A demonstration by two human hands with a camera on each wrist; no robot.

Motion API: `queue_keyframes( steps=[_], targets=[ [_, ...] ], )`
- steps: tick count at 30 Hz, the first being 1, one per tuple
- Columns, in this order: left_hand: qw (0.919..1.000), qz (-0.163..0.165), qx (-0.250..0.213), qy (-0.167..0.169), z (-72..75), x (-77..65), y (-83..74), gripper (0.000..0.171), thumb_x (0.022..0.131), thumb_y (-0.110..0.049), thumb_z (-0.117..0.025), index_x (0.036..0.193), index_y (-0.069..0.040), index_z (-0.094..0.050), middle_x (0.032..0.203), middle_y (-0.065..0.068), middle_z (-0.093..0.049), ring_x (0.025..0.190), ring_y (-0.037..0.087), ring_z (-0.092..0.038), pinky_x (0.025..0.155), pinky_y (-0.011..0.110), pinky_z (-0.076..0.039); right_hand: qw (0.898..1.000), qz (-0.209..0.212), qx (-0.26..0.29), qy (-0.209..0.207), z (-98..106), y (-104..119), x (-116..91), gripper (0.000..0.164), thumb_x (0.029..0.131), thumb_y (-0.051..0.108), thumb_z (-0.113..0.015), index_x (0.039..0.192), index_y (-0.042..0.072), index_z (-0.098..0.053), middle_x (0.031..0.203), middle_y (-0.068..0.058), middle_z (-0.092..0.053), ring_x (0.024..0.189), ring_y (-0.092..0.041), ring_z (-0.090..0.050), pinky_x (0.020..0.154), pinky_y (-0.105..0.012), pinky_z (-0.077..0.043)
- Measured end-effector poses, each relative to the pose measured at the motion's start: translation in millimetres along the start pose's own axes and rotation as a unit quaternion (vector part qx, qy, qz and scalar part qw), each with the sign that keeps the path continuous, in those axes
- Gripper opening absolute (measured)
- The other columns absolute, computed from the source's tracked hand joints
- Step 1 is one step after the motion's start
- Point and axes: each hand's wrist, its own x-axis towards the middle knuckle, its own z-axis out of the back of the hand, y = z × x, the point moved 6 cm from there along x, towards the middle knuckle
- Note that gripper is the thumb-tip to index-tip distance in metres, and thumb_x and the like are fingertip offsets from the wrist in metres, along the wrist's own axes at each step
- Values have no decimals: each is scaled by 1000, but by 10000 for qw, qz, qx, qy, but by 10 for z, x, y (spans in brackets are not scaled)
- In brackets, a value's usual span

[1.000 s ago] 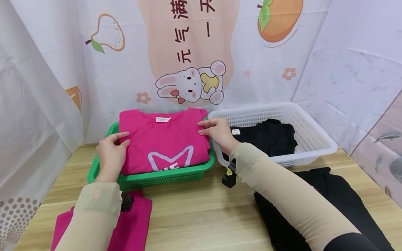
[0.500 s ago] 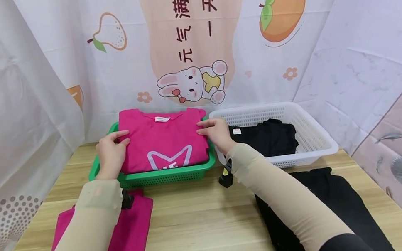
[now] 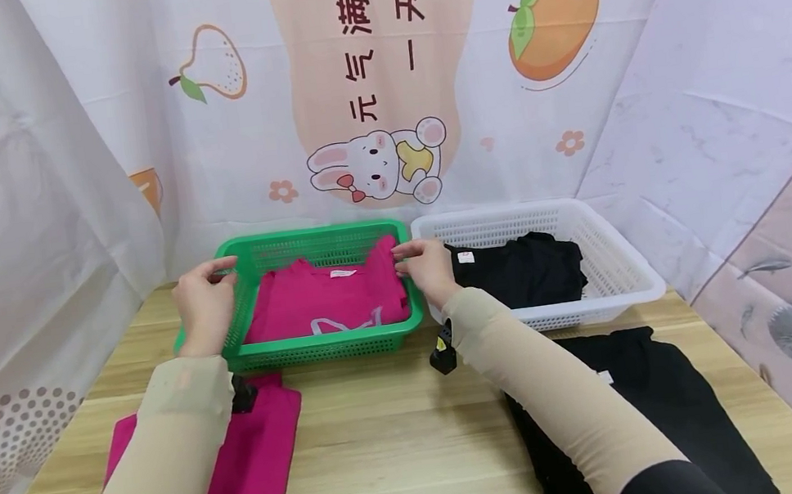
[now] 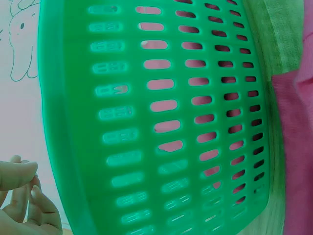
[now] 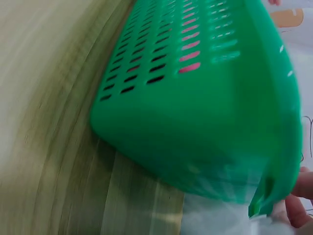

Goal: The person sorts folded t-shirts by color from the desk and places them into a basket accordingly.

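As I catalogue it from the head view: one pink shirt [image 3: 336, 300], white-printed, lying inside the green basket [image 3: 326, 340], its right side raised. Left hand [image 3: 206, 303]: at the basket's left rim, fingers loosely bent, a small gap at the tips, holding nothing. Right hand [image 3: 431, 267]: at the shirt's right edge, over the rim, fingers slightly parted; I cannot tell whether they pinch cloth. One white basket [image 3: 589, 310] just beside, holding black clothing [image 3: 533, 275]; the right hand hides its near left corner. On the wooden surface [image 3: 392, 453]: one folded pink garment [image 3: 255, 462], partly covered by the left sleeve [image 3: 163, 465]; one black garment [image 3: 670, 399], crossed by the right sleeve [image 3: 555, 392]. Behind: a printed curtain [image 3: 238, 167]. In the left wrist view, the green basket's slotted wall blocks most of the shirt.
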Motion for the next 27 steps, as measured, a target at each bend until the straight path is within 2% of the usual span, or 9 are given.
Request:
queue_keyframes(
  steps=[4,9,15,22,27],
  targets=[
    [10000,-20,44,-16,22,-24,-1,29,98,-12,-58,124,-11,-71,108,19,-71,76,7,-54,59,19,-42,10000,14,79,6,52,-22,-8,29,90,-6,-62,117,1,-72,118,-16,-70,95,-27,-73,81,-29,-59],
    [9999,-51,43,97,9,-52,-12,30,97,-11,-58,124,-11,-71,109,20,-71,77,6,-54,58,18,-41,9997,84,221,91,77,-6,-19,30,91,-4,-61,120,-1,-69,118,-17,-69,100,-28,-71,85,-31,-59],
    [9998,-100,-14,161,13,-88,-39,30,96,-15,-61,124,-11,-71,111,18,-71,70,-4,-50,58,17,-42,9978,84,611,226,62,56,-83,28,93,1,-64,120,-3,-67,118,-21,-68,107,-33,-69,91,-35,-57],
    [9984,-404,-128,379,62,-152,-110,33,97,-27,-62,123,-8,-70,120,14,-70,74,-10,-49,64,12,-42,9935,147,1005,516,25,142,-175,29,94,3,-63,123,-2,-66,127,-26,-63,114,-40,-64,94,-39,-56],
    [9965,-651,-103,508,120,-239,-189,35,97,-31,-63,121,-7,-70,117,17,-71,73,-10,-50,63,12,-42,9907,172,1184,640,11,185,-266,32,95,2,-63,126,-3,-64,127,-26,-63,111,-36,-66,96,-39,-55]
  ],
)
